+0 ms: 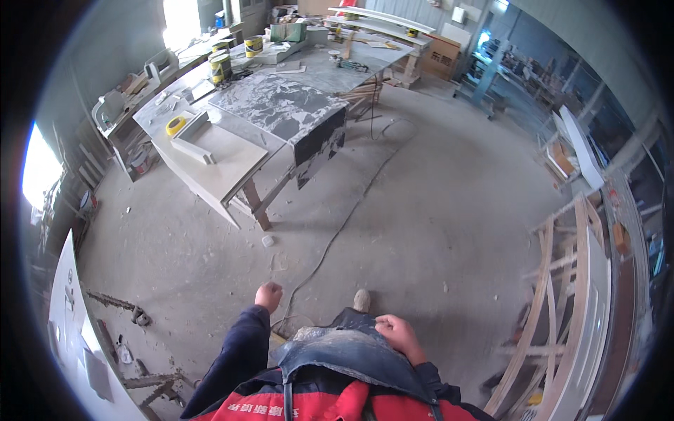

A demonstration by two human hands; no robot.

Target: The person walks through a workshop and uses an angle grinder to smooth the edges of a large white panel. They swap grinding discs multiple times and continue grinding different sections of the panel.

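My left hand [268, 295] hangs low in front of my body at the end of a dark blue sleeve, its fingers curled into a loose fist with nothing in it. My right hand [398, 334] rests against my dusty dark apron [351, 354], fingers closed and holding nothing. One shoe tip [361, 300] shows between the hands on the grey concrete floor. A thin cable [337, 231] runs across the floor from near my feet toward the workbench.
A long workbench [232, 165] stands ahead on the left with a dark marbled slab [281, 105], pale boards, a yellow tape roll [175, 125] and paint cans [221, 68]. A curved wooden frame [554, 295] leans at the right. A white panel [70, 316] and scrap lie at the left.
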